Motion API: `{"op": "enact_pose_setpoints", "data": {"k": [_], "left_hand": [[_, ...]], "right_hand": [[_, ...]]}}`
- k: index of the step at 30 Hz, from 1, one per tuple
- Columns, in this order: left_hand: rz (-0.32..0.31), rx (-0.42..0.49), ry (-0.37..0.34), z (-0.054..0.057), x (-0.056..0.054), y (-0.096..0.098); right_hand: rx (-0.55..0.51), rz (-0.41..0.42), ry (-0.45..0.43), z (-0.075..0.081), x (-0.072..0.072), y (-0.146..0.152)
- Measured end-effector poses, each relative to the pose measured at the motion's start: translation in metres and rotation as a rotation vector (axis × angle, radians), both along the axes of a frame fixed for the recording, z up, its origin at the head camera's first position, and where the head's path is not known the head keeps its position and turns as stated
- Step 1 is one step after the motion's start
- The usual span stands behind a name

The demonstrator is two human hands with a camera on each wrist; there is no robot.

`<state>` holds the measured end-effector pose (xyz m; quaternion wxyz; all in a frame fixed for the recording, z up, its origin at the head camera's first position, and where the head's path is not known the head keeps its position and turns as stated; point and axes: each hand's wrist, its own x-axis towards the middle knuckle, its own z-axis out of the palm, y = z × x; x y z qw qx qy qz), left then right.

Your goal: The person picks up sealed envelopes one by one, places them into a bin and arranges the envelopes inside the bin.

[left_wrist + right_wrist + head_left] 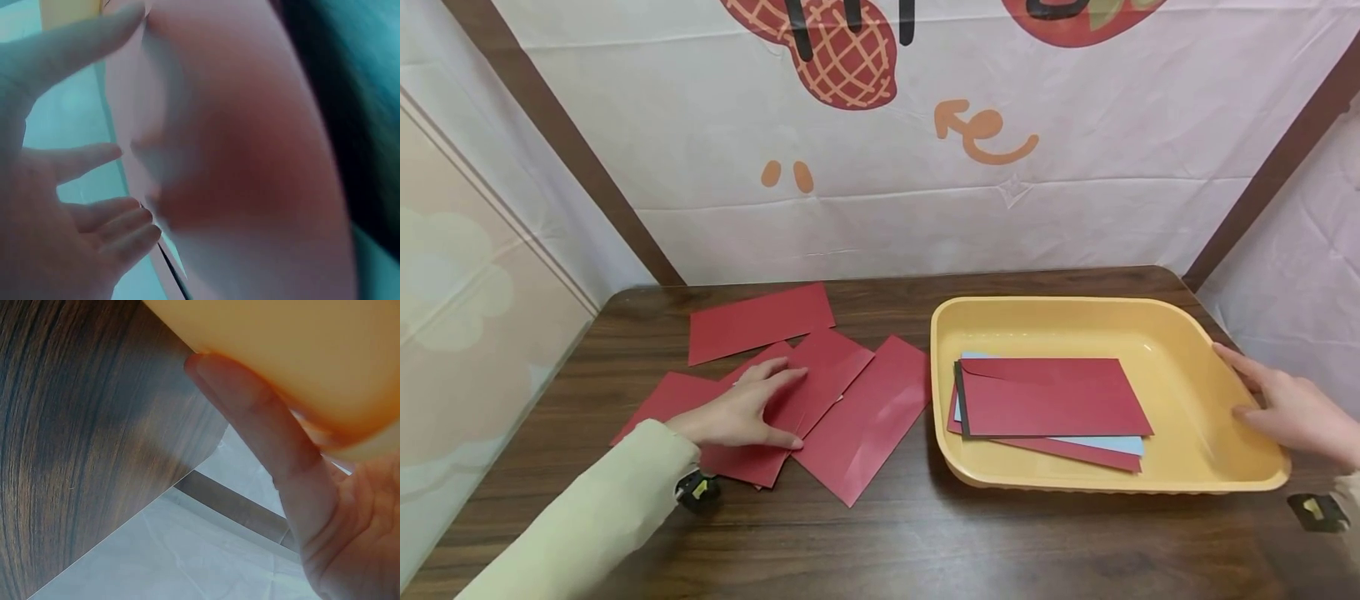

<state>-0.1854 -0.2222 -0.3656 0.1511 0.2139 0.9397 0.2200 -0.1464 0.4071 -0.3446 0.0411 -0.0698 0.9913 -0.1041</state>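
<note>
Spread over several overlapping red envelopes [831,362] on the left side of the table is my left hand [741,408]. Its fingers are apart and its thumb is near an envelope's edge. The left wrist view shows the hand [69,187] close to a blurred red envelope [250,125], with nothing gripped. My right hand [1292,412] holds the right rim of a yellow plastic basin [1195,400], the thumb over the rim. In the right wrist view a finger [250,412] lies along the basin's outer wall. Inside the basin lies a stack topped by a red envelope [1052,396].
Under the top envelope, edges of a light blue envelope [1108,445], a black one and another red one stick out. One red envelope [760,321] lies apart behind the left pile. A printed cloth [887,225] hangs behind the brown wooden table [880,550].
</note>
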Motion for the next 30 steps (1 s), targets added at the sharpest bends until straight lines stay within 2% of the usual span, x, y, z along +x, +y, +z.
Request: {"op": "enact_pose_setpoints", "data": {"k": [8,16,21,25,30], "left_hand": [[0.027,-0.017,-0.028,0.001,0.008,-0.025],[0.037,-0.038,-0.011,0.0,0.013,-0.033],[0.0,-0.024,0.038,-0.009,0.012,-0.025],[0.003,-0.032,0.068,-0.013,0.01,-0.012],[0.01,-0.048,0.074,-0.014,0.004,0.009]], "right_hand": [[-0.001,-0.005,0.017,0.001,0.0,0.0],[0.001,0.008,0.022,0.0,0.001,0.0],[-0.002,-0.001,0.011,0.0,0.001,0.0],[-0.006,-0.001,0.011,0.0,0.001,-0.001],[0.0,0.005,0.015,-0.001,0.0,-0.001]]}}
